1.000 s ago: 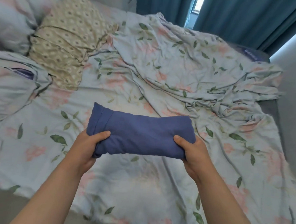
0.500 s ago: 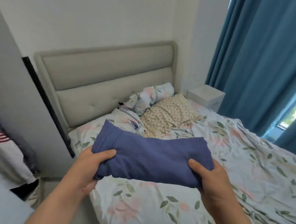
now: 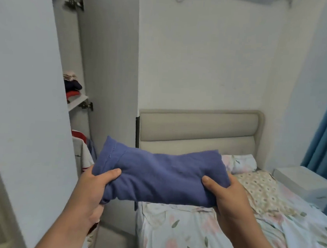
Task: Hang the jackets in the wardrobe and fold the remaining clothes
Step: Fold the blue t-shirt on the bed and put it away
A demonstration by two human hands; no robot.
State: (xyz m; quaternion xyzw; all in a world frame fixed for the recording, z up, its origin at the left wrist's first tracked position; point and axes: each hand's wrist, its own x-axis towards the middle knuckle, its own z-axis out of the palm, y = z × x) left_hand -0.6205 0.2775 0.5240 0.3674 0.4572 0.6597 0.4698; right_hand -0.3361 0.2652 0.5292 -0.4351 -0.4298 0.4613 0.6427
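Observation:
A folded blue garment [image 3: 161,173] hangs in the air in front of me, above the bed's near corner. My left hand [image 3: 93,188] grips its left end, thumb on top. Its right end is gripped by my right hand [image 3: 229,198] in the same way. The open wardrobe [image 3: 80,65] stands to the left, with a white shelf [image 3: 77,103] carrying a stack of folded clothes [image 3: 72,86]. Below the shelf a white garment with red trim [image 3: 80,149] hangs inside.
The wardrobe door [image 3: 26,96] fills the left side, close to my left arm. The bed [image 3: 228,233] with a floral sheet, a patterned pillow [image 3: 260,187] and a beige headboard [image 3: 198,129] lies to the right. A white nightstand [image 3: 304,182] and blue curtain [image 3: 326,134] are at far right.
My view has swung left from the bed toward the wardrobe. Both hands have kept their grip on the folded blue garment and carried it along, higher and nearer the wardrobe.

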